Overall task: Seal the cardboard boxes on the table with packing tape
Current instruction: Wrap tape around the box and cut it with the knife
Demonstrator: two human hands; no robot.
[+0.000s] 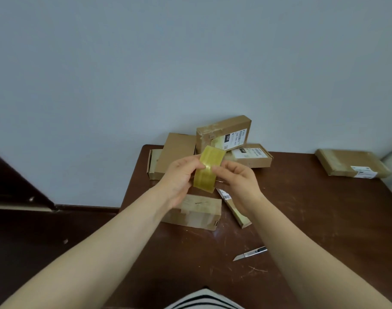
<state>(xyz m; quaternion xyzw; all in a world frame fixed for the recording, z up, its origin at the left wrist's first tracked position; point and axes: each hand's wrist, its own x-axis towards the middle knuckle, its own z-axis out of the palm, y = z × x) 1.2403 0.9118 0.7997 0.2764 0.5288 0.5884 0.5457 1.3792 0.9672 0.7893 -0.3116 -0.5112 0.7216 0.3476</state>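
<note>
Scratched dark-brown wooden table (pixel 302 219); plain brown cardboard boxes (pixel 177 148) clustered at its far edge, one white label reading "060"; above them, glossy yellow translucent packing tape (pixel 208 172), probably a roll seen edge-on, long axis near upright, leaning right; left hand (pixel 181 179) and right hand (pixel 237 181) pinching its sides; slim silvery utility knife (pixel 249 253) nearer.

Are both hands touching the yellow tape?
Touching. The head view shows the left hand and right hand pinching the yellow packing tape roll from either side.
</note>
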